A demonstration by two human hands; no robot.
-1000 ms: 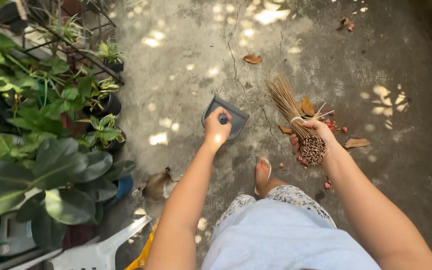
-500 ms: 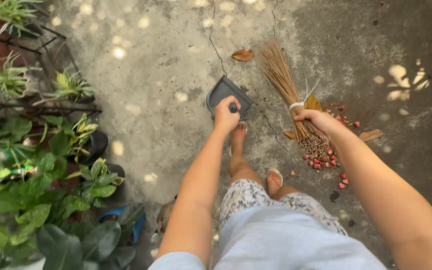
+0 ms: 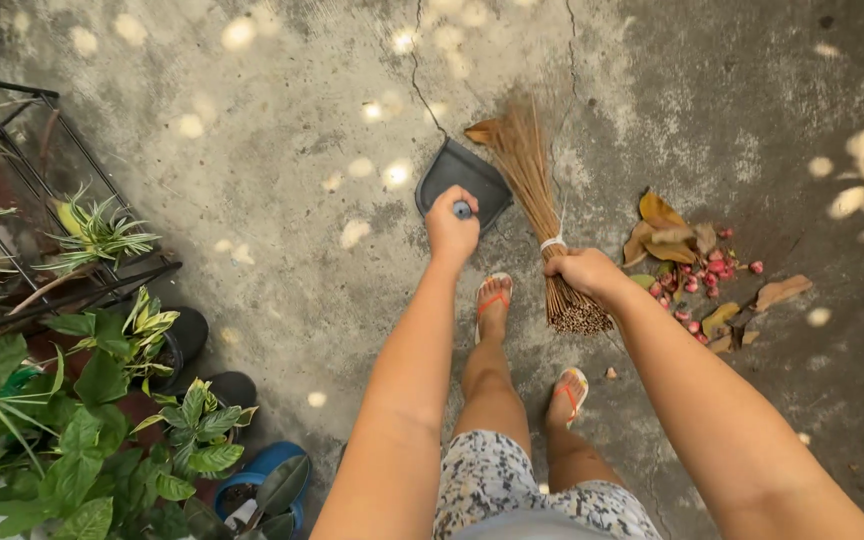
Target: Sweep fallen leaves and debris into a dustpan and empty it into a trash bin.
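Two hands busy: my left hand (image 3: 452, 228) is closed round the handle of the dark grey plastic dustpan (image 3: 462, 180), flat on the cracked concrete floor (image 3: 282, 150). My right hand (image 3: 584, 272) fist-grips the tied bundle broom of thin brown sticks (image 3: 537, 190), tips at the pan's mouth beside a dry brown leaf (image 3: 482, 131). Best keep the pan lip pressed down, strokes short. More leaves and red petals (image 3: 697, 270) lie right of the dustpan. No packages, labels or signs visible.

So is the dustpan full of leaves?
No, the dark dustpan in the left hand looks empty; one brown leaf lies at its edge by the stick broom.
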